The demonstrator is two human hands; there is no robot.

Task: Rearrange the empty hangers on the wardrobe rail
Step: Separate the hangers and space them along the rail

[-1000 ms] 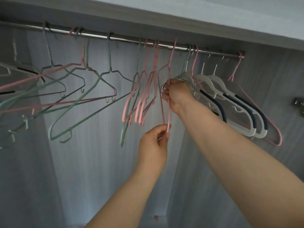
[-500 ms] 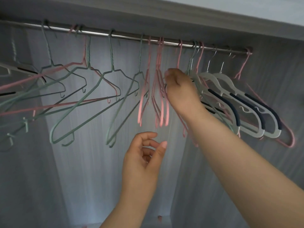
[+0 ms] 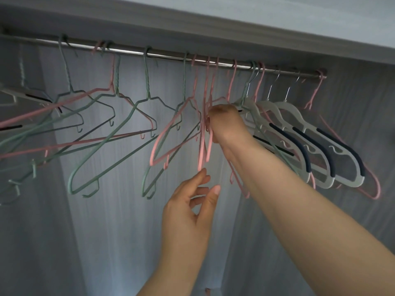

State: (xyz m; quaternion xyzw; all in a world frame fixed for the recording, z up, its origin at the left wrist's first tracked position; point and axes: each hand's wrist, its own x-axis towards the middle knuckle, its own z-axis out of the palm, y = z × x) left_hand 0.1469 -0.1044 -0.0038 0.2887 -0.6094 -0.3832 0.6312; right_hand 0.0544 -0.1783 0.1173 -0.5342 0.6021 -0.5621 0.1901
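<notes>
— Much left on the rail point(image 3: 171, 57)?
— Plenty, I reckon. Green hangers point(image 3: 147, 82) sprawl tangled left of my right hand point(image 3: 224, 124); white hangers point(image 3: 287, 113) sit bunched to its right. It grips the pink hangers point(image 3: 201, 150); my left hand point(image 3: 188, 206) hovers below, fingers loose.

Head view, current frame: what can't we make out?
Head view only:
Right hand: fingers hidden behind the hand's own back, among the pink hangers; grip unclear.
Left hand: fingertips touching those hangers or not, too close to tell.
Rail: left end and leftmost hangers cut off by the frame's left edge.
Small pink thing at bottom edge: cut off, tiny.
</notes>
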